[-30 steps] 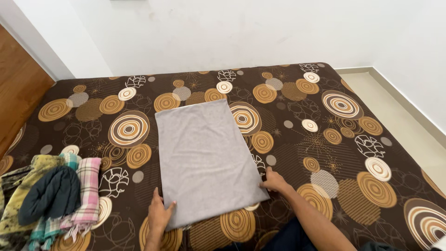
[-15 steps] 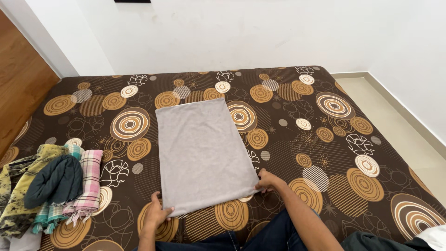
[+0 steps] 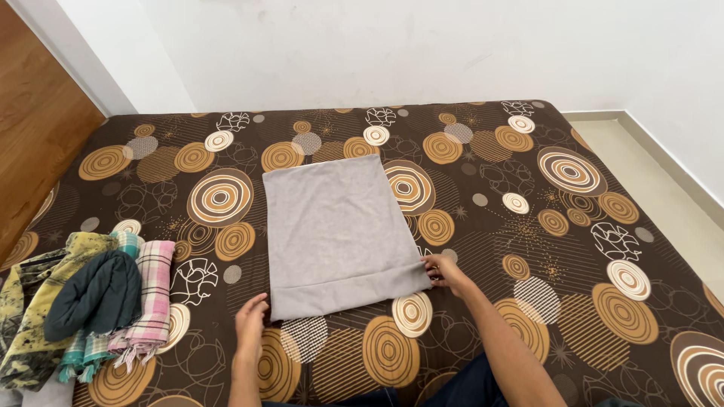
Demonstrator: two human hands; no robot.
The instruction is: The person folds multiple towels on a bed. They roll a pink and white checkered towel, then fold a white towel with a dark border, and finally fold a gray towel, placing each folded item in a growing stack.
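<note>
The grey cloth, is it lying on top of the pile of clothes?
No, the grey cloth lies flat on the patterned bedsheet, apart from the pile of clothes at the left.
</note>
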